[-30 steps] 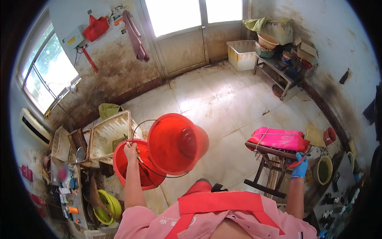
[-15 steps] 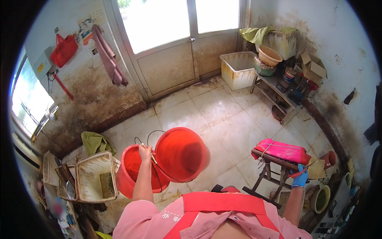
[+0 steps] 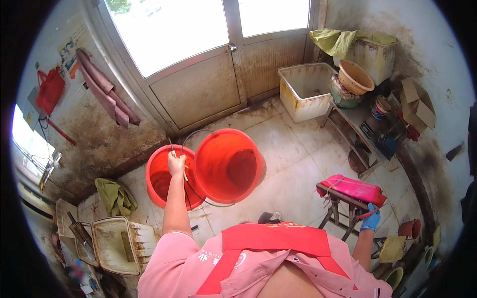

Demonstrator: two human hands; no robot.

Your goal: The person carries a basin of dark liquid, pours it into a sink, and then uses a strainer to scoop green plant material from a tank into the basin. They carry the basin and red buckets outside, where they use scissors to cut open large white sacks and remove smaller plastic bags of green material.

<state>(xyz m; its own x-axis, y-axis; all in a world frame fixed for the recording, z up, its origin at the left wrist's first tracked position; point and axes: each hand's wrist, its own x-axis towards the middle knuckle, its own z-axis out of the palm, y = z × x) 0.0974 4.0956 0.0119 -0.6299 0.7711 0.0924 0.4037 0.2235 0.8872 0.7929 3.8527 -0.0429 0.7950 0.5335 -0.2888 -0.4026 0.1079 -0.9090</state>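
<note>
My bare left hand [image 3: 176, 164] is closed around the wire handles of two red buckets, its arm stretched forward. The larger bucket [image 3: 211, 171] tilts its open mouth toward me, and the smaller bucket [image 3: 158, 180] hangs beside it on the left, partly overlapped. Whether their bases touch the floor I cannot tell. At the right, my right hand [image 3: 370, 217] wears a blue glove and grips the near end of a small wooden stool [image 3: 334, 211]. A bright pink cushion [image 3: 354, 188] is tied with cord on the stool's top. A red strip shows at the gloved fingers.
Ahead is a double door [image 3: 198, 89]. A stained white tub [image 3: 305, 92] and a low bench [image 3: 355, 126] with bowls and a cardboard box [image 3: 416, 107] stand at far right. Another dirty tub [image 3: 117, 246] and a green cloth [image 3: 115, 196] lie at left. A small red pot [image 3: 410, 228] sits at right.
The view has moved closer to the door and bench. My left hand and both buckets have shifted forward, farther from my body. The stool has come along in my right hand.
</note>
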